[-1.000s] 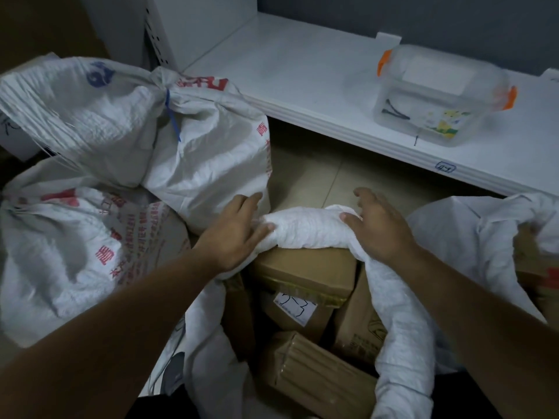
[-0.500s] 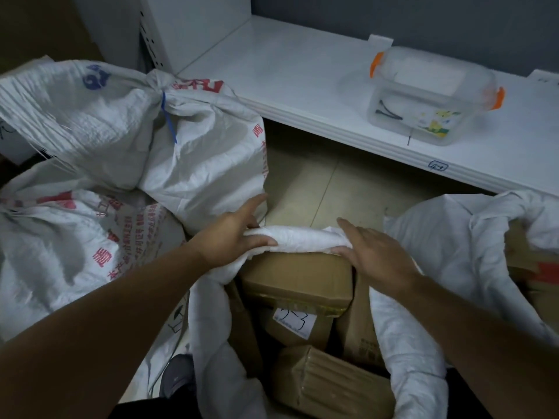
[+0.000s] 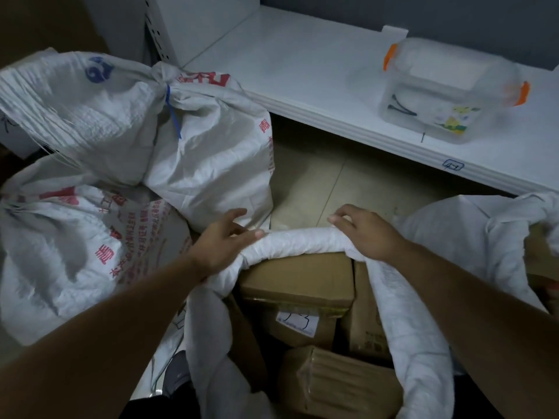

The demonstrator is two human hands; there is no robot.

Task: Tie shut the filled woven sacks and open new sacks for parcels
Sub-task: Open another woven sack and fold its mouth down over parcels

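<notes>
Parcels: at bottom centre we look down on brown cardboard parcels [image 3: 298,278] that fill the open sack [image 3: 420,352].
Rolled rim: the sack's mouth is turned down into a thick rolled rim [image 3: 298,241], mid-frame, just above the top box.
Left hand: the left hand [image 3: 222,241] holds the roll's left end, thumb on top and fingers a little spread over the far side.
Right hand: the right hand [image 3: 364,234] holds the right end, its fingers curled over the roll.
Step in hand: we judge that this full sack is being readied for closing, and its mouth is not yet gathered.
Next move: we think the roll must be unrolled upward, bunched above the boxes and bound.
Tied sack: at upper left a tied sack [image 3: 208,164] shows a blue tie [image 3: 173,114] at its neck.
Shelf: at upper right a white shelf [image 3: 302,71] bears a clear box [image 3: 447,92] with orange clips.
</notes>
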